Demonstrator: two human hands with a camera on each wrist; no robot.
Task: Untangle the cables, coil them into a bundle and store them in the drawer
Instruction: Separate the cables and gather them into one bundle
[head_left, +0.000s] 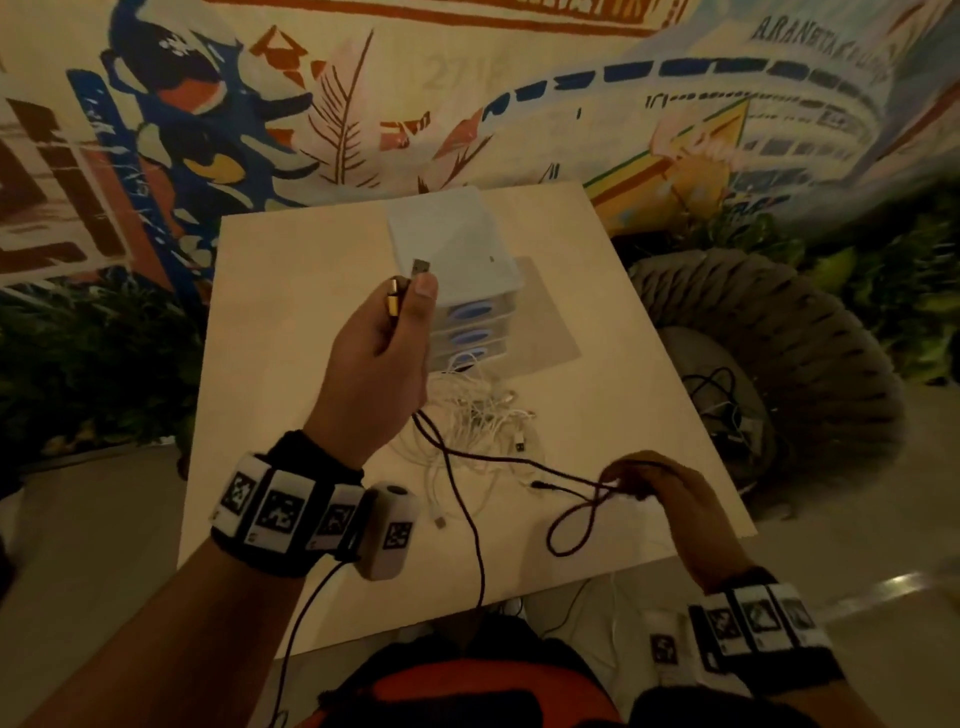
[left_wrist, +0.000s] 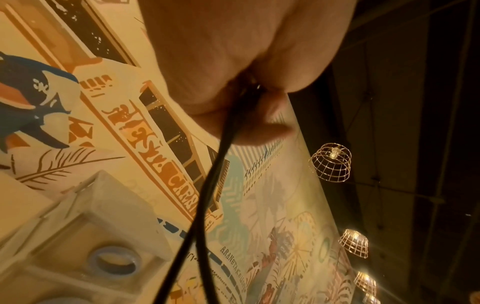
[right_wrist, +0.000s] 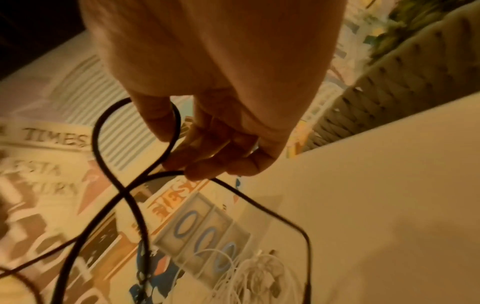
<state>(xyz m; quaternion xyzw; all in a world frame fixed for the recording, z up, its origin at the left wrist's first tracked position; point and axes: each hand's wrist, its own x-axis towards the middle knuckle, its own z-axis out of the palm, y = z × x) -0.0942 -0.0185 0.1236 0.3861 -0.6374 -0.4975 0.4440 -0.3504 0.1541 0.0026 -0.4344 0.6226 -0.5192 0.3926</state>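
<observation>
The dark cable (head_left: 470, 519) hangs between both hands above the surface (head_left: 623, 364), just nearer the person than the drawer unit (head_left: 470, 291). The left hand (head_left: 379, 358) is raised in front of the drawer unit, its fingers curled round 2 connector ends: a grey USB plug (head_left: 421, 267) and a gold-tipped plug (head_left: 393, 299) stick up above the thumb. From that fist 2 dark strands drop down. The right hand (head_left: 652, 486) sits lower, to the right of the drawer unit's front, fingertips pinching a loop of the same dark cable; the right wrist view shows the loop crossing itself below the fingers.

The white cables (head_left: 483, 410) lie in a tangled heap on the surface, touching the foot of the drawer unit, whose 3 drawers with blue oval handles all look closed.

My reading: with both ends gathered, the dark cable is largely free and coiling is starting. Next, the right hand needs to feed even loops up to the left, undoing the crossing first. The white heap and the storing are not yet done.

On the mural (head_left: 467, 104) behind the drawer unit, "ARANETA" is legible, the following word blurred; the right wrist view shows "TIMES".
</observation>
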